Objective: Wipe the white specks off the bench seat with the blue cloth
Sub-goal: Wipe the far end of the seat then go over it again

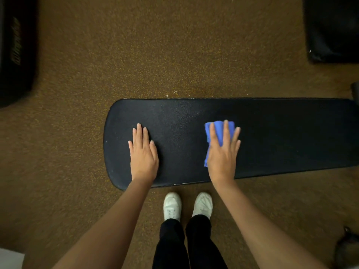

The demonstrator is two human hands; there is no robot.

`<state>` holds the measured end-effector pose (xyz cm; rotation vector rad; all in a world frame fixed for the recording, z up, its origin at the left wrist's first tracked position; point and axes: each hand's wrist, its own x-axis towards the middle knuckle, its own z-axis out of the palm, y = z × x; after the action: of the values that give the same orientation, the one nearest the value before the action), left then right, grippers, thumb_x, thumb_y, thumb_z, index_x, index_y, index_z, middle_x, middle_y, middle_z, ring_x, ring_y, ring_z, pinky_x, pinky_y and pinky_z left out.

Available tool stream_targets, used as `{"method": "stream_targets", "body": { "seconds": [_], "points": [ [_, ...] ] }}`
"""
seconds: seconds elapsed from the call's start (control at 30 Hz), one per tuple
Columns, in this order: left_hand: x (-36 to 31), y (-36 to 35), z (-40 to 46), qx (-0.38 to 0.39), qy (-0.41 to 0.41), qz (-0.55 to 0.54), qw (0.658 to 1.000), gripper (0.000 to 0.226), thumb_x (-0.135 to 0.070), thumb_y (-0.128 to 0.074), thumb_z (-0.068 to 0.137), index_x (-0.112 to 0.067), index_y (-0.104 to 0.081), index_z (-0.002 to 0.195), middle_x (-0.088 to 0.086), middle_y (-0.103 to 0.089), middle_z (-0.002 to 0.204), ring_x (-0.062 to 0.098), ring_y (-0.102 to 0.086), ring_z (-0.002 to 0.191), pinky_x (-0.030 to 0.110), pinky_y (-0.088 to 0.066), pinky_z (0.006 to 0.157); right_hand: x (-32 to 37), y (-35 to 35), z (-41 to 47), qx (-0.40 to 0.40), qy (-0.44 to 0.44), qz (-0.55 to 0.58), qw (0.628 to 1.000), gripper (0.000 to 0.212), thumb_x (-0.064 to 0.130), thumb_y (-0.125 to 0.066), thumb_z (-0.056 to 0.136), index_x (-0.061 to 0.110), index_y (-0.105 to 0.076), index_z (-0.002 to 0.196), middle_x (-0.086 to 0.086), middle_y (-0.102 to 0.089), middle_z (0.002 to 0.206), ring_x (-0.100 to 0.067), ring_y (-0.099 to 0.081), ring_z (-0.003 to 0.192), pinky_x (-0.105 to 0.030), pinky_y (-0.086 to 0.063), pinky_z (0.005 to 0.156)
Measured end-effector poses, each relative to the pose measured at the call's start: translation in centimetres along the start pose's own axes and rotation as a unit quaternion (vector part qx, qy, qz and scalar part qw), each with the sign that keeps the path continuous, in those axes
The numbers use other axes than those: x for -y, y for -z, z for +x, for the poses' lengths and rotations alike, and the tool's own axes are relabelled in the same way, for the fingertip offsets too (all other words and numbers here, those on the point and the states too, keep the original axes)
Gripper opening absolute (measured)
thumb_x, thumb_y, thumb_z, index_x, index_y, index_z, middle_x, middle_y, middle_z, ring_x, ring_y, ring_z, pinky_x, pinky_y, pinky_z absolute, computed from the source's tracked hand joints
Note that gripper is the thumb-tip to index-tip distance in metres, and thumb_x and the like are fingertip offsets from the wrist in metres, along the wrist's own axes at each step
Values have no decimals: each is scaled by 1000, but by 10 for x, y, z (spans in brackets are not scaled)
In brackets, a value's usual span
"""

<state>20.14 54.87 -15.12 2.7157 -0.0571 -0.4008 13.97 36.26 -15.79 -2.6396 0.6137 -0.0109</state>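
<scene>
Head view looked straight down on the bench seat [272, 123], and what a stretch of black padding it was! Its long axis ran left to right across the picture; the rounded end pointed left, while the other end ran out past the right edge of the picture. Brown speckled carpet [136, 55] lay open all round that rounded end, beyond the far edge and along the near edge, where a pair of white shoes [187, 205] stood just short of the seat.

Right hand [223, 154] lay flat on the blue cloth [219, 131], fingers straight and slightly fanned, pressing it to the seat near mid-length. The cloth looked soft and bunched, peeking out past the fingertips and along the hand's left side. To its right, plenty of bare seat ran on.

Left hand [142, 154] rested flat as well, fingers straight and close together, palm down on the bare seat near the rounded end, well apart from the cloth.

The seat's surface showed a fine leather-like grain with a dull sheen. A few white specks [297, 151] dotted the seat to the right of the cloth, and more lay along the rim by the rounded end. Pale bits also sat on the carpet just beyond the far edge.
</scene>
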Motion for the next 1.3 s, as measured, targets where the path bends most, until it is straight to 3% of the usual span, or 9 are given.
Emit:
{"method": "stream_targets", "body": {
  "seconds": [0.13,0.37,0.6,0.7,0.83,0.97,1.07,1.2,1.3],
  "points": [
    [11,3,-1,7,-40,12,999,56,-29,-12,95,-6,-18,146,5,-5,156,19,2,143,39,-2,116,24,-12,-30,-6,-6,22,1000,83,-11,-60,77,22,-29,146,-15,-11,156,-46,5,139,-54,-5,108],
    [23,7,-2,18,-83,13,996,64,-36,-6,92,-4,-20,145,7,-8,156,18,-1,143,40,-6,116,55,-32,-34,67,217,-16,974,72,-1,-57,76,25,-38,141,-13,-29,151,-48,-20,136,-57,-22,106],
    [28,10,-3,29,-100,30,994,57,-30,-10,95,-6,-17,145,6,-6,156,20,0,144,41,-3,116,17,-10,-46,15,-19,6,1000,88,-7,-66,77,23,-24,147,-13,-9,156,-42,6,141,-53,-3,110],
    [30,8,-2,27,-105,28,994,59,-33,-8,94,-5,-18,145,7,-7,156,21,0,144,41,-3,116,50,-28,-72,-2,-22,18,1000,86,-6,-67,76,24,-26,145,-15,-13,155,-46,0,139,-56,-8,108],
    [31,11,-2,31,-109,-6,994,50,-23,-17,99,-6,-18,145,5,-7,156,15,1,143,36,0,115,104,-54,-84,28,69,19,997,92,2,-73,70,27,-26,145,-12,-20,154,-46,-11,138,-55,-15,108],
    [35,15,-1,35,-116,-30,992,47,-21,-19,101,-5,-19,145,4,-8,156,12,0,142,35,-1,116,89,-46,-72,51,115,14,992,85,-1,-66,72,28,-31,144,-10,-24,154,-44,-16,139,-53,-16,108],
    [35,17,-1,39,-113,-35,992,47,-21,-19,101,-5,-20,145,3,-8,156,14,-1,143,35,-1,116,49,-26,-51,27,40,-9,999,88,-6,-67,69,25,-32,144,-12,-21,154,-45,-11,139,-54,-10,108],
    [32,16,-2,38,-104,-41,993,46,-19,-20,101,-6,-21,145,2,-8,156,14,0,143,33,2,115,22,-9,-38,11,-87,2,996,93,-9,-65,76,25,-17,149,-9,-1,158,-38,13,141,-49,1,112],
    [32,13,-1,32,-100,-40,994,46,-20,-20,101,-5,-22,145,3,-8,156,15,-1,143,34,2,115,40,-16,-49,16,-58,30,998,93,-11,-65,73,25,-22,147,-12,-6,157,-42,10,140,-52,-1,111]
  ]
}}
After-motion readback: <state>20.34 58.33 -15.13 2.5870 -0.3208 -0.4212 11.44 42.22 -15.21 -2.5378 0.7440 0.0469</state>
